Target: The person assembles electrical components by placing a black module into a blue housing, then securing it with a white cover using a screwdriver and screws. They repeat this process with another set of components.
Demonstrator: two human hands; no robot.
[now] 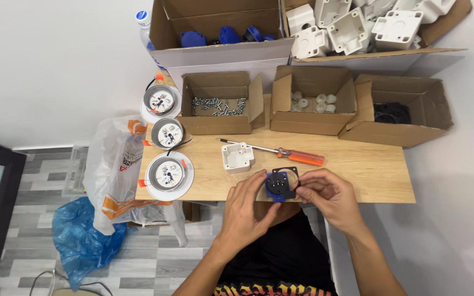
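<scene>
Both hands meet at the near edge of the wooden table (368, 170). My left hand (247, 209) holds a round blue socket part (276, 183) from below and the left. My right hand (327, 196) pinches a thin black square gasket (291, 174) that lies around the blue part. Just beyond the hands a small white square housing (237, 157) sits open side up. An orange-handled screwdriver (281, 151) lies behind it, tip pointing left.
Three round recessed lamps (167, 173) line the table's left edge. Behind are open cardboard boxes holding screws (218, 105), small white pieces (312, 102), black gaskets (392, 113), blue parts (220, 35) and white housings (357, 24). Plastic bags (113, 175) hang at the left.
</scene>
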